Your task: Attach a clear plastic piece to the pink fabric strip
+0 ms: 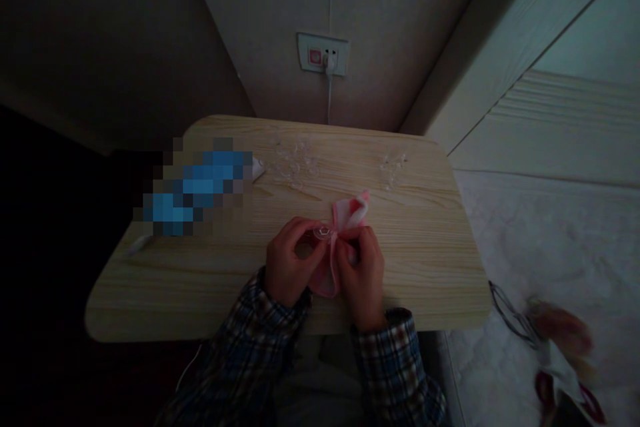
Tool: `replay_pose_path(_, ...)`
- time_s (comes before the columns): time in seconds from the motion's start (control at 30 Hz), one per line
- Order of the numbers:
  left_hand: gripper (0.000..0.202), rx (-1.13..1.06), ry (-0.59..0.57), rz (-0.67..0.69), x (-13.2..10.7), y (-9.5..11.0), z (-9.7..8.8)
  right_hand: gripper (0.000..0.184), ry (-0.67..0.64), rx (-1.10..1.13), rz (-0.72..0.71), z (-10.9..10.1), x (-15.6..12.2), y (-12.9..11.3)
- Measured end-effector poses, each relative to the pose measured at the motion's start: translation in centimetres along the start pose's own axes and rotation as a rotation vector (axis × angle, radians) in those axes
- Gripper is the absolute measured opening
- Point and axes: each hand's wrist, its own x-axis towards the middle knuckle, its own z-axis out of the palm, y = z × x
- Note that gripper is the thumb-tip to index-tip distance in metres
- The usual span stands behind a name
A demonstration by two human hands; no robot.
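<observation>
Over the desk's point(150, 293) near edge, both hands meet at the middle; left hand point(289, 267) pinches a small clear ring point(323, 232) at the bow's point(345, 227) knot; right hand point(361, 277) grips the pink fabric just below it, fingers curled tight; bow's long axis runs from the upper lobe, up and right, down to the tail between the palms; both hands touch it, equally near; clear bits point(297, 163) lie scattered farther back, well apart; a blurred blue patch sits left.
</observation>
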Motion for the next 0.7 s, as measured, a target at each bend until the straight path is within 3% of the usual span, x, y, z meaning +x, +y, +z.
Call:
replay_pose_path(0.1, 0.013, 0.023, -0.014, -0.016, 0.02, 0.07, -0.08, 0.003, 0.042, 0.04, -0.023, -0.04, -0.29, -0.24)
replay_pose_path(0.2, 0.012, 0.022, -0.026, -0.036, 0.01, 0.08, -0.15, 0.005, 0.003, 0.051, -0.054, 0.07, -0.41, -0.3)
replay_pose_path(0.33, 0.012, 0.015, -0.007, -0.087, -0.12, -0.17, -0.19, 0.006, -0.069, 0.0, -0.035, 0.34, -0.21, -0.11)
replay_pose_path(0.7, 0.015, -0.028, 0.048, -0.166, -0.12, -0.24, -0.23, 0.006, -0.054, 0.02, 0.024, 0.22, 0.08, -0.26)
